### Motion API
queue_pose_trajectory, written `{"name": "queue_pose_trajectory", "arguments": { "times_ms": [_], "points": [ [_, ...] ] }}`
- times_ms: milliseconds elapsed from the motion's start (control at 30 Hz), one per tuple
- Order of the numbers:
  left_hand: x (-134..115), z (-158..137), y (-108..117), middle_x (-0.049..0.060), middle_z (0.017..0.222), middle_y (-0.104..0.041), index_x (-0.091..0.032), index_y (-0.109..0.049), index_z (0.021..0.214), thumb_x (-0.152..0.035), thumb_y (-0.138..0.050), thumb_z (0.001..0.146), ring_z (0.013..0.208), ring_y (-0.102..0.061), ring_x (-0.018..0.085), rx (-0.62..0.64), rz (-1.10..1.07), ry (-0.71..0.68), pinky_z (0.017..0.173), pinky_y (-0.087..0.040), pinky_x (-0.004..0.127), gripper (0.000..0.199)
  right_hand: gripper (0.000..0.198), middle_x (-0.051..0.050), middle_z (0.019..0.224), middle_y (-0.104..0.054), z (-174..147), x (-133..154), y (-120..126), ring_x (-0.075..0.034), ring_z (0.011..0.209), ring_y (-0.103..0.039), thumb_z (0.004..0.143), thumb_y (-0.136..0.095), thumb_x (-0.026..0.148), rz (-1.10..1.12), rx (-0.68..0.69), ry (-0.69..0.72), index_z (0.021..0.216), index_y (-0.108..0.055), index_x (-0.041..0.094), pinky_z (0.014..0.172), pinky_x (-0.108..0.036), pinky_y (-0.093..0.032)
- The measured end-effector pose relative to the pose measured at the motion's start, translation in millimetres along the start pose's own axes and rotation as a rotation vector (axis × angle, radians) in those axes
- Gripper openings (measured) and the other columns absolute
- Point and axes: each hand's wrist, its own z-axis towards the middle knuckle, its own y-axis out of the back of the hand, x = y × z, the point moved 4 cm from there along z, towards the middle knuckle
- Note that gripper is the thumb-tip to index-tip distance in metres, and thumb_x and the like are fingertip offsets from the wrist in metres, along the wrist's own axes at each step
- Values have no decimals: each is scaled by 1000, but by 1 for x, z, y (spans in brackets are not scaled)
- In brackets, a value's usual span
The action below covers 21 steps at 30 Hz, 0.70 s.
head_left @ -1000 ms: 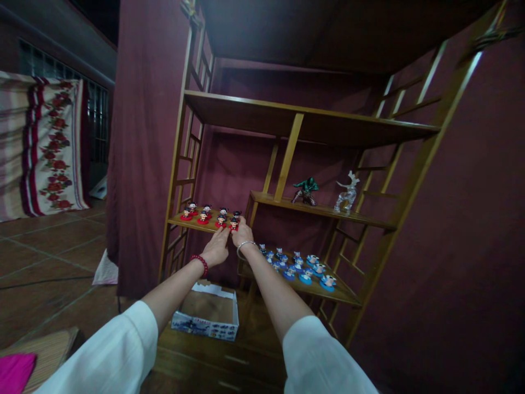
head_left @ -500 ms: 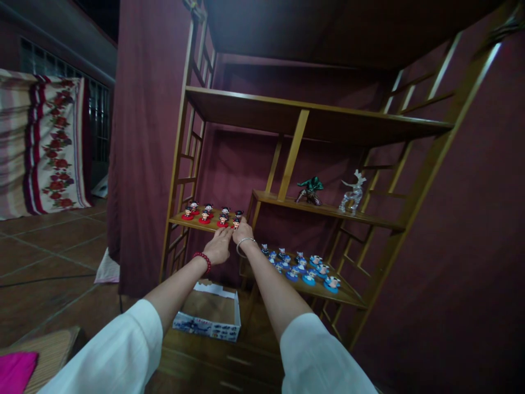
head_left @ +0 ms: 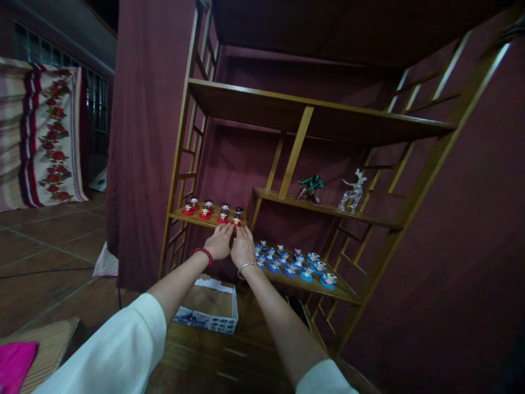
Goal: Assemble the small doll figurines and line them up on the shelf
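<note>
Small figurines with black hair and red round bases stand in two rows on the left shelf (head_left: pixel 176 212). My left hand (head_left: pixel 219 242) is at that shelf's front edge, its fingers stretched forward below the front-row figurines. Beside it, my right hand (head_left: pixel 243 249) also reaches out with extended fingers. Both sets of fingertips meet just in front of the rightmost front figurine (head_left: pixel 237 220), at its red base. Whether they touch the base or only the shelf edge I cannot tell. Neither hand visibly holds anything.
Several blue-based figurines (head_left: pixel 291 269) stand on the lower right shelf. Above them are a green-and-brown figure (head_left: pixel 310 189) and a clear deer figurine (head_left: pixel 353 191). An open cardboard box (head_left: pixel 209 322) sits below my hands. A wooden upright (head_left: pixel 295 153) divides the middle shelves.
My right hand has come down from beside the rightmost front figurine to the shelf edge, its fingers now straighter. My left hand stays nearly in place. The view has shifted slightly.
</note>
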Motion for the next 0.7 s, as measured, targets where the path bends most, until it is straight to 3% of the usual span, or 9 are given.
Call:
{"name": "queue_pose_trajectory", "arguments": {
  "times_ms": [300, 467, 700],
  "points": [
    [1, 4, 0, 9, 142, -29, -7, -29, 135, -8, -39, 67, 129, -22, 23, 34, 120, 14, 103, -26, 34, 69, 52, -16, 134, -41, -1, 5, 9, -23, 129, -26, 79, -34, 11, -172, 173, -17, 130, -38, 1, 105, -33, -23],
    [-2, 9, 1, 9, 141, -31, -7, -31, 133, -10, -34, 76, 128, -26, 21, 55, 199, -25, 102, -25, 34, 58, 53, -19, 137, -34, 0, 12, 10, -25, 131, -21, 81, -34, 13, -257, 265, -27, 132, -32, -1, 104, -36, -21],
    [-10, 16, 3, 13, 140, -32, -3, -31, 132, -11, -23, 83, 130, -25, 17, 123, 332, -73, 105, -17, 33, 50, 50, -20, 134, -39, 6, 17, 17, -26, 125, -31, 83, -34, 14, -351, 340, -38, 130, -35, 0, 96, -36, -30]
  ]
}}
